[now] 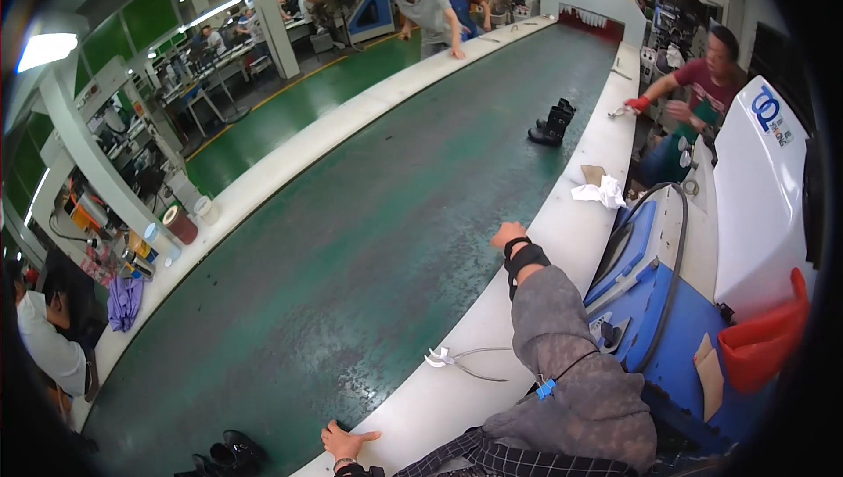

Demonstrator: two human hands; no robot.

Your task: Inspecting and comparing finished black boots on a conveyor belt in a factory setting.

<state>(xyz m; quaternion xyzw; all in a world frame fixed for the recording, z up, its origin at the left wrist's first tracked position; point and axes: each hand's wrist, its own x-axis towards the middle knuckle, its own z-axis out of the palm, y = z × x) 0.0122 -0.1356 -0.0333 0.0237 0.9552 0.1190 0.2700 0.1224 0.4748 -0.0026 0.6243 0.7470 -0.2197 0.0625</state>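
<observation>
Left hand [349,444]: spread, empty, at the white worktop's [483,326] belt edge
Right hand [508,235]: fingers curled; contents unclear
Pincers [448,358]: on the worktop between hands, lying crosswise, head toward belt
Black shoes [235,452]: leftward, nearer left hand
Belt [334,240]: green, scuffed
Farther: black boots [553,126], co-workers

one conveyor [351,222], one purple cloth [125,303]

Mottled grey sleeve [562,319], loose and creased! Black straps [527,258] sit just behind the right hand [507,234]; blue clip [546,388] on dark cord [575,364]; white-gridded black cloth [448,458]!
</observation>
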